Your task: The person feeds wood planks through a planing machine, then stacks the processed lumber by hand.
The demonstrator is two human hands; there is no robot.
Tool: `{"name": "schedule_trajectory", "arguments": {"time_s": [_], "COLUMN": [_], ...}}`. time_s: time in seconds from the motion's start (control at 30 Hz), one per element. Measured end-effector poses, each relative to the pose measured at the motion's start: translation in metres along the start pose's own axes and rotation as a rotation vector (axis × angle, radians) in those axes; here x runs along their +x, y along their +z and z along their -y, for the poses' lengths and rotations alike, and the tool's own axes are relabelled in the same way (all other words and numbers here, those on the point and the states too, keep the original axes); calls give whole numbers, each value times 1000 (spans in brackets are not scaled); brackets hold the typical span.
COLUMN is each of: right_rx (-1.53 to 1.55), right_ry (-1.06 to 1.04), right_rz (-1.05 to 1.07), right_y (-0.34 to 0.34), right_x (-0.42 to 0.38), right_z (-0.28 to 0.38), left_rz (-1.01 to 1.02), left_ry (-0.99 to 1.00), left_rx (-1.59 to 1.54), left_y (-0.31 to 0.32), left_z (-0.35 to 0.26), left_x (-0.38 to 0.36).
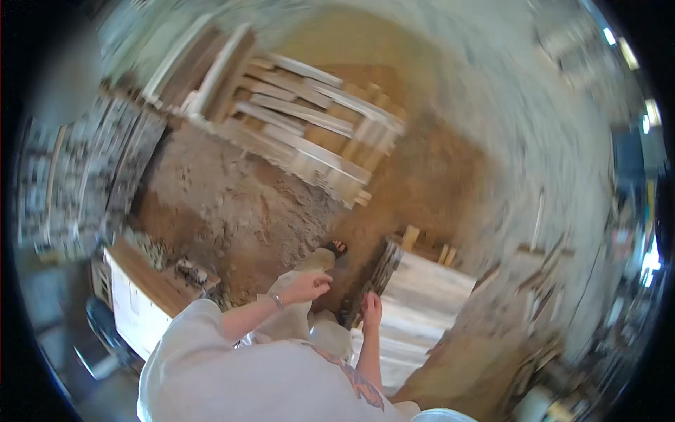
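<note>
My left hand (309,287) is in front of my body, over my light trousers, with its fingers loosely curled and nothing seen in it. A band circles that wrist. My right hand (371,309) overlaps the near edge of a stack of pale boards (422,295). Its fingers are curled in too, and no object shows in them. Below the hands a foot in a dark open sandal (337,247) stands on the dusty brown floor.
Ahead lies a pile of pale wooden planks (302,112), with a long trough-like frame (211,70) beside it. Stacked slatted material (77,176) stands at left. Nearer is a white-sided box with a wooden top (137,309). Loose wood scraps (545,281) lie at right.
</note>
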State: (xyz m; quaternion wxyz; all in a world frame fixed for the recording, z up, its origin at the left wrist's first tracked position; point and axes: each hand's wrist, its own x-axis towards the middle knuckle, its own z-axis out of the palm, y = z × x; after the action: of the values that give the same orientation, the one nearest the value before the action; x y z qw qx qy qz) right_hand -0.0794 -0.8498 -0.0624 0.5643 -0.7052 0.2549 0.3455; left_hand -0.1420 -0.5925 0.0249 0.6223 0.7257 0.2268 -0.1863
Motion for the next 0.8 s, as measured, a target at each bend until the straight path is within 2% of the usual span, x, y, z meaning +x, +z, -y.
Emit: {"name": "schedule_trajectory", "arguments": {"time_s": [0.07, 0.17, 0.23, 0.33, 0.4, 0.43, 0.53, 0.57, 0.63, 0.7, 0.77, 0.8], "right_rx": [-190, -179, -242, -393, -753, -772, -334, -370, -229, -332, -223, -237], "right_ry": [-221, -307, -333, -218, -190, -197, 43, 33, 16, 42, -22, -50], "right_rz": [228, 361, 445, 504, 466, 483, 344, 355, 360, 450, 618, 625], "right_y": [42, 88, 108, 126, 141, 153, 182, 196, 251, 308, 384, 427], "right_x": [-2, 18, 36, 56, 68, 73, 93, 106, 123, 174, 177, 162], "right_z": [114, 184, 202, 198, 201, 209, 230, 254, 292, 341, 401, 429], "left_rz": [-159, -418, -519, -666, -736, -769, -848, -919, -1006, -1109, -1212, -1254], "left_ry": [-106, -23, 1, -40, -28, -20, -50, -20, -75, -39, 4, -3], "left_rx": [-106, -202, -198, -135, -169, -192, -122, -124, -53, -76, -115, -28], "left_y": [-36, -76, -99, -144, -180, -194, -249, -267, -309, -350, -387, -406], "left_z": [-11, -3, -5, -17, -22, -25, -35, -37, -46, -61, -63, -57], "left_x": [1, -10, -16, -27, -26, -26, -19, -14, -16, -19, -16, -14]}}
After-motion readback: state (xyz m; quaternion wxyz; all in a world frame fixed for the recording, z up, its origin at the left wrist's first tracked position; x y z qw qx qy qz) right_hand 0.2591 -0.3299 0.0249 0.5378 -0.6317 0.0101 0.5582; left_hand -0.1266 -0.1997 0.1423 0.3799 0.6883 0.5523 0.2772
